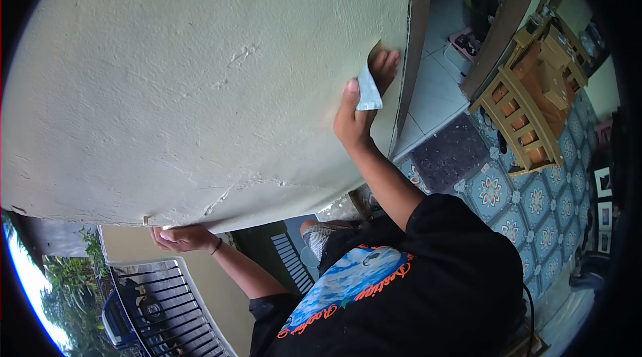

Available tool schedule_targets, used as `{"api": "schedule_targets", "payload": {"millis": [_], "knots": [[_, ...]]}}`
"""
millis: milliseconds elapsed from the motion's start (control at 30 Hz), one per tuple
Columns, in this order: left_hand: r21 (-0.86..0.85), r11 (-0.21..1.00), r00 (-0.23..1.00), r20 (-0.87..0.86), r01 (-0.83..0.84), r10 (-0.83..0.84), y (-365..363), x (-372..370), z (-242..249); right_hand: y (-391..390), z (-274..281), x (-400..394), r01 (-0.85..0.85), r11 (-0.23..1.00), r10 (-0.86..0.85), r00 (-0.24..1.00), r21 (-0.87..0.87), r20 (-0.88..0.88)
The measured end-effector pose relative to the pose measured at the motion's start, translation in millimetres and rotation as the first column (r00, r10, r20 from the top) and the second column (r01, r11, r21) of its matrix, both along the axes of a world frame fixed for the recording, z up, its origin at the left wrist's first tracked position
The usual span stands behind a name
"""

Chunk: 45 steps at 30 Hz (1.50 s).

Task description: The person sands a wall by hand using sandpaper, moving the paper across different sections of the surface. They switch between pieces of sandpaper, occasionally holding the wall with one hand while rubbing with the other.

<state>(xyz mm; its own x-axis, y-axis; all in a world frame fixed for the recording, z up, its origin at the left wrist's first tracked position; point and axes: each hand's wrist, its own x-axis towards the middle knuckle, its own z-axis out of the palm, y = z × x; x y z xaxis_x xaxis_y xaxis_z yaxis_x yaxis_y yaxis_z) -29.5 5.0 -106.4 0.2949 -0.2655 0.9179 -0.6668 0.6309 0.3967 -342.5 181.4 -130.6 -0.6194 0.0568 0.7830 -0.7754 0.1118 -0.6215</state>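
Observation:
My right hand [358,113] holds a bent piece of sandpaper [368,91], grey on the side that shows, against the pale painted wall [200,89]. The thumb lies over its near edge and the fingers are partly behind it, close to the wall's brown-trimmed side. Low on the left, my left hand [182,238], with a dark band at the wrist, has its fingers curled at the wall's lower edge. A small pale stub [146,220] sticks out beside those fingers. Rough cracks and chipped patches mark the wall's surface.
To the right, a doorway opens onto a tiled floor [435,86] with a dark mat [450,149]. A wooden bench [521,119] holding cardboard boxes stands on the patterned tiles. Below left are a black metal railing [170,303], plants and a parked vehicle [117,323].

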Motion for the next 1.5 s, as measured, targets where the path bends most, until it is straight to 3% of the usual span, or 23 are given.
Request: {"api": "schedule_targets", "payload": {"millis": [133,200,333,433,500,533,600,667,733,800,833,867,900,967,1033,1133,1200,1267,1333,1367,1400,1467,1500], "knots": [[-0.025,1.0,1.0,0.01,0.004,-0.004,-5.4,3.3,-3.9,-3.1,31.4,-26.1,0.026,0.979,-0.022,0.999,-0.204,0.024],[-0.031,1.0,1.0,0.013,-0.006,0.007,-4.3,5.1,-5.3,-8.4,5.9,7.6,0.012,0.999,-0.013,1.0,-0.031,-0.028],[-0.043,0.999,1.0,0.018,-0.017,0.017,-6.9,4.4,-4.9,-21.3,-114.0,89.2,-0.151,0.917,0.206,0.972,0.37,-0.115],[-0.035,0.999,0.999,0.026,0.032,-0.031,-5.6,4.7,-4.9,-15.4,-80.2,56.6,-0.084,0.951,0.142,0.973,0.296,-0.183],[-0.036,0.998,0.998,0.034,0.051,-0.05,-6.6,7.0,-5.7,-14.1,-15.1,17.1,-0.022,0.999,0.025,0.992,0.033,-0.123],[-0.048,0.996,0.997,0.035,0.076,-0.074,-8.0,6.5,-5.6,-7.0,21.2,1.8,0.009,1.0,-0.01,0.996,-0.017,-0.088],[-0.053,0.998,0.996,0.087,-0.022,0.026,-1.3,3.9,-2.5,-5.5,57.0,-21.8,-0.057,0.982,0.04,0.994,-0.18,-0.097],[-0.073,0.997,0.996,0.081,-0.033,0.039,-4.1,2.8,-2.9,-5.4,58.7,-19.8,-0.017,0.993,0.002,0.991,-0.114,-0.132],[-0.079,0.997,0.996,0.078,-0.026,0.032,-1.5,3.0,-2.0,-11.6,26.6,7.3,-0.022,1.0,0.02,0.988,-0.011,-0.156],[-0.08,0.997,0.998,0.057,0.007,-0.003,-4.7,1.8,-3.8,-28.5,-54.4,59.3,-0.028,0.987,0.063,0.973,0.159,-0.222],[-0.082,0.997,0.998,0.059,0.014,-0.009,-6.1,4.4,-4.6,-30.3,-102.8,83.9,-0.095,0.947,0.183,0.945,0.308,-0.271],[-0.074,0.997,0.998,0.067,-0.006,0.011,-7.0,6.2,-5.5,-26.7,-137.4,96.6,-0.052,0.881,0.242,0.904,0.47,-0.353],[-0.067,0.997,0.997,0.075,-0.028,0.033,-7.4,5.8,-6.4,-24.9,-139.1,103.3,-0.175,0.888,0.31,0.91,0.426,-0.274],[-0.079,0.997,0.998,0.06,-0.006,0.01,-8.2,2.9,-5.6,-27.6,-141.5,94.6,-0.172,0.909,0.295,0.908,0.379,-0.297],[-0.083,0.996,0.999,0.047,0.014,-0.01,-8.8,2.8,-4.4,-27.4,-82.0,60.9,-0.033,0.958,0.138,0.924,0.284,-0.356],[-0.037,0.999,0.998,0.062,0.011,-0.009,-4.2,6.7,-4.8,-7.4,20.6,11.3,-0.049,0.993,0.071,0.974,0.106,-0.216],[-0.059,0.998,0.998,0.068,0.005,-0.001,-4.9,4.3,-4.0,-3.9,50.3,-11.0,-0.099,0.994,0.091,0.979,-0.034,-0.18],[-0.061,0.998,0.997,0.07,-0.009,0.013,-4.6,4.0,-3.9,-9.5,44.9,-10.7,-0.224,0.954,0.195,0.969,-0.201,-0.152],[-0.071,0.997,0.997,0.066,-0.026,0.03,-5.6,3.9,-3.9,-11.7,6.5,21.2,-0.08,0.994,0.09,0.987,0.077,-0.133],[-0.078,0.997,0.998,0.057,-0.002,0.006,-7.2,3.5,-4.4,-18.4,-30.9,40.2,-0.029,0.981,0.069,0.976,0.191,-0.208],[-0.084,0.996,0.999,0.051,0.022,-0.017,-7.5,3.6,-5.0,-24.6,-68.1,64.3,-0.048,0.971,0.111,0.959,0.235,-0.26],[-0.07,0.998,0.997,0.074,-0.004,0.009,-5.8,4.5,-4.6,-19.5,-146.0,100.4,-0.102,0.848,0.272,0.927,0.52,-0.26],[-0.057,0.998,0.995,0.098,-0.025,0.031,-4.3,5.7,-4.6,-9.7,-145.1,106.8,-0.124,0.759,0.354,0.902,0.639,-0.246]]}}
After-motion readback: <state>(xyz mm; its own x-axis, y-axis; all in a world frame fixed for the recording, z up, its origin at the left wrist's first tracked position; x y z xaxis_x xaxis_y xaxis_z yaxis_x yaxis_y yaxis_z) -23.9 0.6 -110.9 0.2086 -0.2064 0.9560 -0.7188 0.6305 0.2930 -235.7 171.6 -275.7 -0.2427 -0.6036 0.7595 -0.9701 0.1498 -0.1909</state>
